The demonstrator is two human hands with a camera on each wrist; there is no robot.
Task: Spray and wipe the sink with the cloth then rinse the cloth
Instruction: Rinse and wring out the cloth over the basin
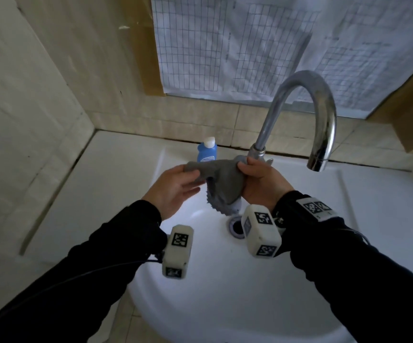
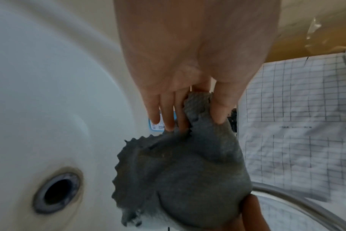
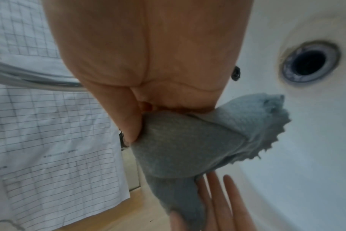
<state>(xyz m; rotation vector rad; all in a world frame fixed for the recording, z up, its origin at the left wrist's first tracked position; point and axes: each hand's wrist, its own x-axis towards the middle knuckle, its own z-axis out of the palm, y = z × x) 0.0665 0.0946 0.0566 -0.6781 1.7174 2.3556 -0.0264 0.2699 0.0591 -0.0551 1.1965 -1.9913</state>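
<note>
My dark sleeves (image 1: 349, 256) reach forward over the white sink (image 1: 212, 305), each wrist carrying a pale camera block with black-and-white markers. Just past the blocks, the round drain (image 1: 235, 227) sits in the bowl, its dark hole ringed with grey metal and a little brownish staining around the rim in the left wrist view. Above the drain I hold the grey cloth (image 1: 221, 184) stretched between both hands, clear of the bowl. My left hand (image 1: 173, 188) pinches one end of it between the thumb and the forefinger, while the other fingers lie straight and loose beneath. My right hand (image 1: 262, 181) has its fingers curled round the other end, the thumb pressed against the fabric, and the bulk of the cloth bunches there and hangs down with its zigzag-cut edge pointing toward the drain. Right behind the cloth, on the back ledge of the sink, stands a blue bottle (image 1: 206, 151) with a white cap, upright. Beside it to the right rises the chrome tap (image 1: 321, 120), its tall arched spout curving over and ending above the right part of the bowl. Beyond that are beige wall tiles and sheets of gridded paper (image 1: 250, 45) covering the window.
</note>
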